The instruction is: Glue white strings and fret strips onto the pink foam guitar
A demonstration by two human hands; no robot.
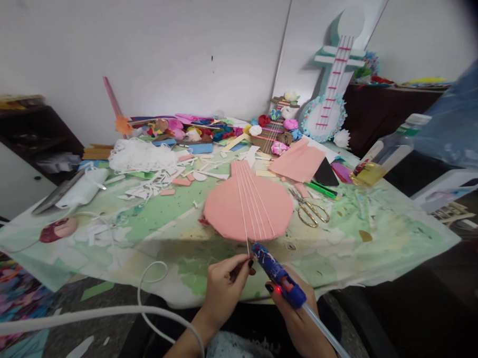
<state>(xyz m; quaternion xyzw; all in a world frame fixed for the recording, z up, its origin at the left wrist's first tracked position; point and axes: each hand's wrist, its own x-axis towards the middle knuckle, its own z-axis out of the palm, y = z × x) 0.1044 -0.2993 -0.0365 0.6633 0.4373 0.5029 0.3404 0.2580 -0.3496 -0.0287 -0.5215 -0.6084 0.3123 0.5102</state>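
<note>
A pink instrument-shaped piece (pixel 224 208) lies flat on the table, with several white strings (pixel 251 199) running from its short neck down to the near edge. My left hand (pixel 227 282) pinches the end of the leftmost string just past that edge and pulls it straight. In my right hand (pixel 296 308) is a blue hot glue gun (pixel 277 275) with a glowing red light and a clear glue stick out of its back. Its nozzle points at the near edge, close beside the string; I cannot tell whether it touches.
Gold scissors (pixel 312 212) and a green cutter (pixel 322 190) lie right of the pink piece. White string (pixel 141 156) and paper scraps sit behind left. A plastic bottle (pixel 388 151) stands at right. A white cable (pixel 110 311) crosses near my left arm. A finished toy instrument (pixel 332 85) leans behind.
</note>
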